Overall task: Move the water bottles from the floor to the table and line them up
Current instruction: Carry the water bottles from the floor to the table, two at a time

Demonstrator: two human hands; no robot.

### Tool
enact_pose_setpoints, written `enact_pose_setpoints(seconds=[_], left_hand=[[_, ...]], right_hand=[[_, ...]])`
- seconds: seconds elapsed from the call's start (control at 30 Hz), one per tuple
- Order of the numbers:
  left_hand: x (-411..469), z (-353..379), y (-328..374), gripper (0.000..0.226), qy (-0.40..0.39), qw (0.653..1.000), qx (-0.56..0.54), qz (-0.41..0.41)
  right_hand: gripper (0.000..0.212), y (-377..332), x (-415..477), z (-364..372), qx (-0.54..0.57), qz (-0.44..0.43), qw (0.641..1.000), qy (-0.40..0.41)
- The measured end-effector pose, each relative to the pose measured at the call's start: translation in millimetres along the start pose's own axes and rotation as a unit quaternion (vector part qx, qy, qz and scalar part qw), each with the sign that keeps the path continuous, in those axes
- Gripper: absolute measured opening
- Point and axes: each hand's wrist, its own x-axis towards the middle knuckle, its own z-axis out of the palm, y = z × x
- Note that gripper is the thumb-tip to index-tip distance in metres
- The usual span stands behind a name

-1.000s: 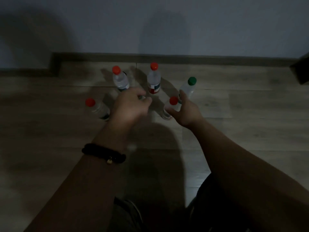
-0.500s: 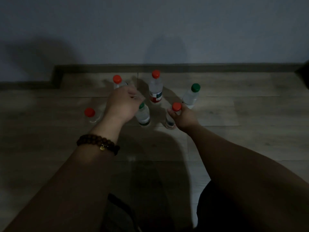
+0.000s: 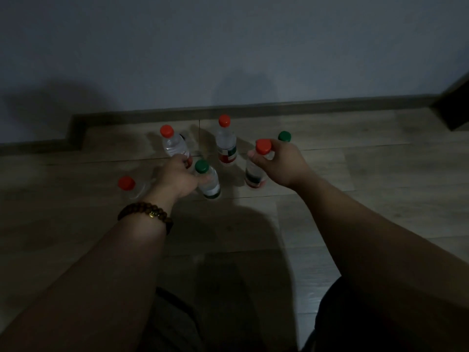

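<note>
Several clear water bottles stand on the wooden floor near the wall. My left hand [image 3: 177, 177] curls round a green-capped bottle [image 3: 208, 182] in the middle. My right hand [image 3: 281, 162] grips the neck of a red-capped bottle [image 3: 255, 175] just below its cap. Behind that hand only the green cap of another bottle [image 3: 284, 136] shows. Two red-capped bottles stand further back, one at the left [image 3: 173, 146] and one in the centre [image 3: 226, 144]. A red-capped bottle [image 3: 130, 188] stands at the far left, partly behind my left wrist.
A dark skirting board [image 3: 228, 113] runs along the grey wall behind the bottles. A dark object [image 3: 454, 107] juts in at the right edge. My knees fill the bottom of the view. No table is in sight.
My left hand has come down from the back-left bottle and closed round the green-capped one. My right hand has slid up to the neck of its red-capped bottle, now hiding the right green-capped bottle's body.
</note>
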Motion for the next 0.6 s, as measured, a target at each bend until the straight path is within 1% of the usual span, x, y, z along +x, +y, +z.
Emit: enact_pose_setpoints(seconds=[0.07,0.13,0.23,0.3,0.37,0.47,0.53,0.6], left_hand=[[3,4,-5,0.088,-0.026,1.0,-0.008,0.0],[6,8,-10,0.092,-0.037,0.999,-0.002,0.001],[12,18,-17,0.08,-0.054,0.998,-0.019,-0.001],[16,26,-20,0.077,-0.058,0.998,0.003,0.011],[20,32,-21,0.073,-0.045,0.998,0.028,0.02],[20,38,-19,0.055,-0.023,0.999,0.037,0.025],[18,42,-17,0.055,-0.007,0.998,0.059,0.027],[17,45,-16,0.056,0.016,0.997,0.063,0.032]], right_hand=[[0.035,-7,-3,-12,0.005,-0.011,1.0,0.017],[0.04,-14,-8,-22,0.021,-0.015,0.999,0.027],[0.041,-24,-15,-36,0.06,-0.015,0.998,0.026],[0.035,-29,-19,-45,0.09,-0.015,0.996,0.018],[0.023,-34,-24,-52,0.129,-0.018,0.991,0.005],[0.026,-38,-30,-60,0.216,-0.016,0.976,-0.002],[0.025,-40,-32,-65,0.265,-0.01,0.964,-0.006],[0.023,-43,-34,-69,0.299,-0.006,0.954,-0.03]])
